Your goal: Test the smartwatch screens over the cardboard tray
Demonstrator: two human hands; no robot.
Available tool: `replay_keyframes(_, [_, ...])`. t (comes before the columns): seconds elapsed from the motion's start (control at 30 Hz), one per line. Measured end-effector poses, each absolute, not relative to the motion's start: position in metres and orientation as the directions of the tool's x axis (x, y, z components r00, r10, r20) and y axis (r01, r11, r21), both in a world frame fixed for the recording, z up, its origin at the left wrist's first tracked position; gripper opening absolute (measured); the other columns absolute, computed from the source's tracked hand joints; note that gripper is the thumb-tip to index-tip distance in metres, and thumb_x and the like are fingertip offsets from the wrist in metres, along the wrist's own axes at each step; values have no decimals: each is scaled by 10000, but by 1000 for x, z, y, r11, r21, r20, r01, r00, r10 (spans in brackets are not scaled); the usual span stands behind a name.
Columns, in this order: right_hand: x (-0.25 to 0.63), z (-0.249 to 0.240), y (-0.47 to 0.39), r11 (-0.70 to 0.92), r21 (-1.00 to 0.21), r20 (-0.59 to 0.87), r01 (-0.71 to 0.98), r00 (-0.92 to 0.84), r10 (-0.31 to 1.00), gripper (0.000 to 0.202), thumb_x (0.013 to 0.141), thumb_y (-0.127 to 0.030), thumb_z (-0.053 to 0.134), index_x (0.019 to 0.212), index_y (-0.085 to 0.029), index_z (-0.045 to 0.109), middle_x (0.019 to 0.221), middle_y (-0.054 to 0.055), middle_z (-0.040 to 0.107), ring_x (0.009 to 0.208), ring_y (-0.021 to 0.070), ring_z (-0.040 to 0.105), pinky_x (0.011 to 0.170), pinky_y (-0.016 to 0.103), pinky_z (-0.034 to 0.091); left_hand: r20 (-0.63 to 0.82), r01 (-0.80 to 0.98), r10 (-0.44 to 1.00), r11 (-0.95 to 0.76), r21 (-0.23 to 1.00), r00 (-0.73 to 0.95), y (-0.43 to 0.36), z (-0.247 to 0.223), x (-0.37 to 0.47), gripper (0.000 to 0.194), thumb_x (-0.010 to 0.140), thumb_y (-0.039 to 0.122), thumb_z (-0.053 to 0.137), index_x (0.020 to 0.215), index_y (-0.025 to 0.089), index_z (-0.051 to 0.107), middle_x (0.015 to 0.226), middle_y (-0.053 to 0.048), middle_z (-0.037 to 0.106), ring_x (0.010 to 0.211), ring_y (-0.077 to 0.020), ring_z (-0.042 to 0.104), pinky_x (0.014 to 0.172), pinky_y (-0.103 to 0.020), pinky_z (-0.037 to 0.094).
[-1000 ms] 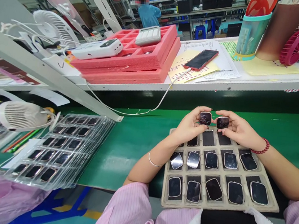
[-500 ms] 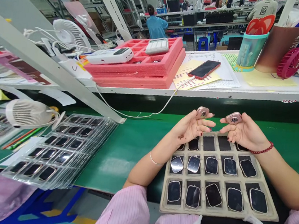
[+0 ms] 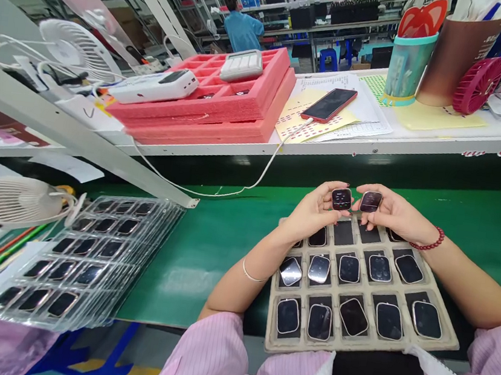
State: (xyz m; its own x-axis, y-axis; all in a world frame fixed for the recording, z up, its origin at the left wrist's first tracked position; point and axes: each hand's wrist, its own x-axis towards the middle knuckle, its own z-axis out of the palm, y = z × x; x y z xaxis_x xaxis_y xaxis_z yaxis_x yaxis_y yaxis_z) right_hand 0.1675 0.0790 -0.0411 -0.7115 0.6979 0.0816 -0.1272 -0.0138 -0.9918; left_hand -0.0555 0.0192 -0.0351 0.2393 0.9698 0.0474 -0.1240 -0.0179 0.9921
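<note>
Between its fingers my left hand (image 3: 317, 209) holds a smartwatch body (image 3: 341, 199), its dark glass turned toward me. A second smartwatch body (image 3: 371, 202) is in the grip of my right hand (image 3: 397, 215), also screen side toward me. The two watches are side by side, slightly apart, above the far edge of a beige tray (image 3: 444, 339). Strapless watches with dark faces lie in the tray's compartments, some turned askew. Two back-row compartments beneath my hands show bare dark pads. My wrists and fingers partly cover other back-row compartments.
Left on the green bench (image 3: 205, 255) is a stack of clear trays (image 3: 99, 266) holding watches, beside a white fan (image 3: 14, 201). The shelf (image 3: 246, 151) ahead carries pink foam trays (image 3: 223, 114), a phone (image 3: 329, 104) on a cable, a teal cup (image 3: 408, 73) and a red fan (image 3: 478, 85).
Both hands have turned the watches over: their rose backs with round sensors faced me before, and now their dark screens do. The hands are closer together, and the view has shifted a little.
</note>
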Motion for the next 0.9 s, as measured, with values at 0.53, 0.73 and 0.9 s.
replay_keyframes(0.53, [167, -39, 69, 196, -980, 157, -23, -695, 702, 325, 808, -214, 725, 1105, -206, 592, 901, 30, 690, 610, 124, 623, 569, 276, 587, 65, -41, 967, -57, 998, 245, 15, -31, -52, 434, 813, 242, 704, 1222, 177, 577, 1082, -91, 700, 883, -191, 723, 655, -221, 534])
replay_keyframes(0.73, [167, -38, 69, 213, -977, 154, -3, -698, 699, 313, 812, -209, 711, 1101, -202, 589, 898, 33, 688, 621, 128, 631, 585, 278, 590, 65, -50, 966, -54, 997, 251, 16, -33, -52, 431, 817, 251, 694, 1226, 171, 585, 1070, -89, 703, 876, -188, 728, 638, -209, 531])
replay_keyframes(0.9, [166, -37, 69, 242, -970, 170, 8, -692, 702, 291, 801, -213, 712, 1067, -201, 595, 895, 36, 692, 642, 138, 630, 592, 284, 578, 51, -37, 968, -43, 998, 247, 16, -33, -52, 431, 809, 243, 699, 1221, 170, 596, 1077, -94, 711, 890, -198, 732, 651, -214, 534])
